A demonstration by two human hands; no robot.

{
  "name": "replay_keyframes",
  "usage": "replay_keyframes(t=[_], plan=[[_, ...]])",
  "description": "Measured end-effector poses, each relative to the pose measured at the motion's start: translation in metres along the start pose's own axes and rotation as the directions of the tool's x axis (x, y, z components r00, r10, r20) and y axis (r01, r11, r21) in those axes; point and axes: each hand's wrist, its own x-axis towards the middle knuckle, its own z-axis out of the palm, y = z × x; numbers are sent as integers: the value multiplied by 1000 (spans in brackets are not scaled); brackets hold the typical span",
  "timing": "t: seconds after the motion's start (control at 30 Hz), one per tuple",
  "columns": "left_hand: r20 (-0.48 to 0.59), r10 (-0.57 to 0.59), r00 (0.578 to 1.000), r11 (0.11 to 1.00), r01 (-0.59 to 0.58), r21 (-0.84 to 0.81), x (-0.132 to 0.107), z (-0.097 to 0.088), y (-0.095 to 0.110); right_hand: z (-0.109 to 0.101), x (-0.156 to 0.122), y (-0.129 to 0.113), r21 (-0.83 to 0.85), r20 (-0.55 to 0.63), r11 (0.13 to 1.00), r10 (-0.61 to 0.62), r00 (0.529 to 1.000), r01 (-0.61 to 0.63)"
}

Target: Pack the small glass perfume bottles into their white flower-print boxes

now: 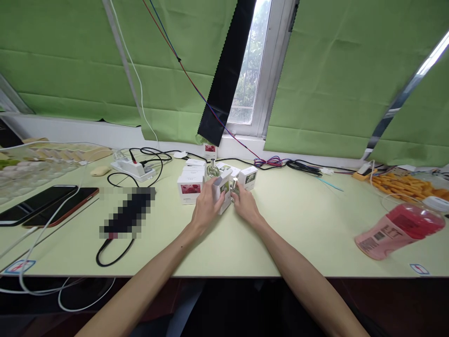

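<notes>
My left hand (204,207) is closed around a small white box (222,186) with a green picture on its side, tilted just above or on the table. In my right hand (247,206), right beside that box, is a small glass bottle (235,185) with a shiny cap; the fingers cover most of it. Another clear glass bottle (212,169) stands behind my left hand. To the left are white boxes (191,188) with a red flower picture. A white box (249,177) with a dark picture lies beyond my right hand.
A pink drink bottle (400,230) lies on the right, near orange snacks (403,186). At left are two phones (38,204), a power strip (133,167) and a blurred-out dark object (128,213) with a cord. Cables (305,166) run along the table's back edge.
</notes>
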Motion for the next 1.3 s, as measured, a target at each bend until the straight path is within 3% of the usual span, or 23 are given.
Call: replay_keyframes(t=[0.5, 0.97, 1.3], plan=[[-18, -63, 998, 998, 63, -20, -1, 3, -2, 0, -1, 1, -27, -9, 1000, 1, 1000, -1], [-46, -15, 999, 1000, 15, 11, -1, 3, -4, -3, -2, -2, -29, -2, 1000, 0, 1000, 0], [-7, -25, 1000, 999, 25, 28, -1, 3, -5, -7, -4, -3, -92, -2, 996, 18, 1000, -18]])
